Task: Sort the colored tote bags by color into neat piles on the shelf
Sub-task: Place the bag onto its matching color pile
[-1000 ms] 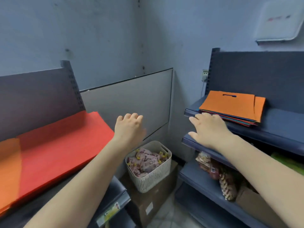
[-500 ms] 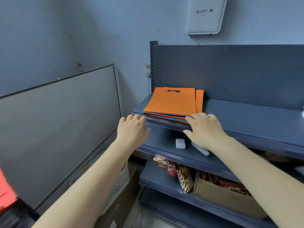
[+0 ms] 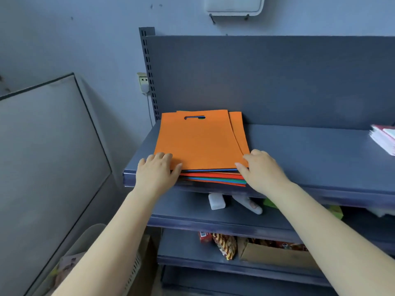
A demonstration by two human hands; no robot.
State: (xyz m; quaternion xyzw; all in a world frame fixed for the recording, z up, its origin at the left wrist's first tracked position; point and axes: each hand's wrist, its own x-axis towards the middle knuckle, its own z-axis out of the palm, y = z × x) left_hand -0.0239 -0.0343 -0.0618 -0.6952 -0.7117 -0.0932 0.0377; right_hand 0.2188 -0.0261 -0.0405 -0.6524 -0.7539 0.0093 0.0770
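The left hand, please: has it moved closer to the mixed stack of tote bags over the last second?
Yes. The left hand has reached forward to the shelf edge and now rests on the stack's front-left corner.

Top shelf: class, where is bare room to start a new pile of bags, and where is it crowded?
The top shelf is bare between the mixed tote bag stack and the paper bundle at the right edge. The left end is crowded: the left hand and right hand flank the stack.
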